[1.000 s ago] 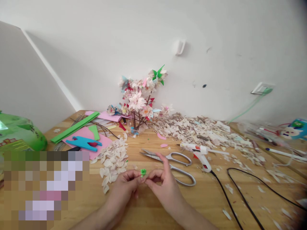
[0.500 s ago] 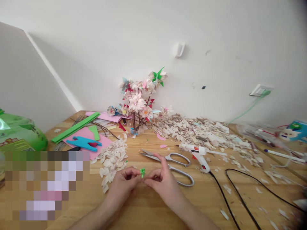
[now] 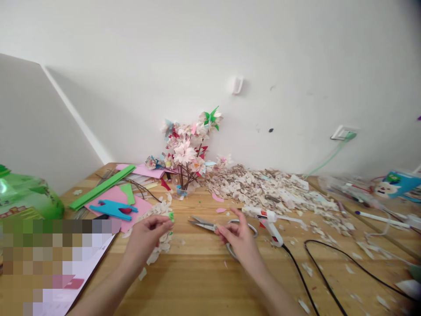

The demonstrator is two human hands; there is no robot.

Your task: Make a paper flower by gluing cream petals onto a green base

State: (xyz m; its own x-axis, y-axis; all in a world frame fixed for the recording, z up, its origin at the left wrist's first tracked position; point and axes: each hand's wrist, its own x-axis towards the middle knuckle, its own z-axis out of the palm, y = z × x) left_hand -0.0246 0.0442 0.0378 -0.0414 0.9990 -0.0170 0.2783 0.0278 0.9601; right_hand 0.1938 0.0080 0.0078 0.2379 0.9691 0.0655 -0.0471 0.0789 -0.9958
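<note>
Left fingers: the left hand (image 3: pixel 144 235), left of centre in the frame, pinches a tiny green paper piece (image 3: pixel 171 216) between thumb and fingertips, just above the heap of pale petals (image 3: pixel 157 239).
Right fingers: the right hand (image 3: pixel 239 235), centre frame, lies over the handles of the scissors (image 3: pixel 210 226); fingers curled, but I cannot tell whether they grip a handle or only rest on it.
Green piece: at the left fingertips, lifted off the wooden table (image 3: pixel 197 281).
Handling: it looks featherlight, thin and easily crushed; a light pinch at its edge should suit it best.
Beside the scissors: a white hot glue gun (image 3: pixel 268 217) to the right, with its black cord (image 3: pixel 315 272) trailing to the lower right.
Farther out: a paper flower bouquet (image 3: pixel 187 149) at upper centre, pink and green sheets (image 3: pixel 112 193) at left, and a wide spread of paper scraps (image 3: pixel 272 193) at right.
</note>
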